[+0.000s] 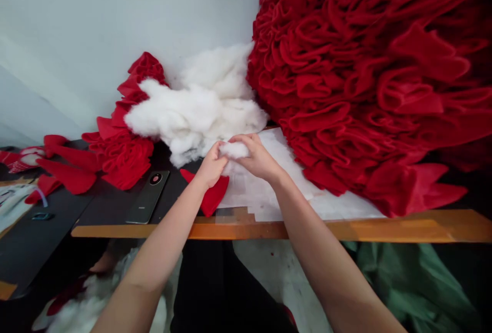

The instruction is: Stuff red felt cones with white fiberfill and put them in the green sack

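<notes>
A small tuft of white stuffing (236, 149) sits between my two hands over the table. My left hand (212, 166) pinches its left end, fingers closed. Curled around its right side is my right hand (258, 155), thumb and fingers on the tuft. Just below my left hand lies a red cone-shaped felt piece (215, 194), partly covered by my wrist. Behind the hands rises a large fluffy heap of white stuffing (196, 115). White sheets (269, 189) lie flat under my right hand.
A tall pile of red felt pieces (346, 77) fills the right side. More red pieces (126, 159) and a dark phone (148, 200) lie to the left. Orange-brown tape (265, 230) runs along the table's front edge. Below are loose stuffing (88, 302) and green plastic (415, 282).
</notes>
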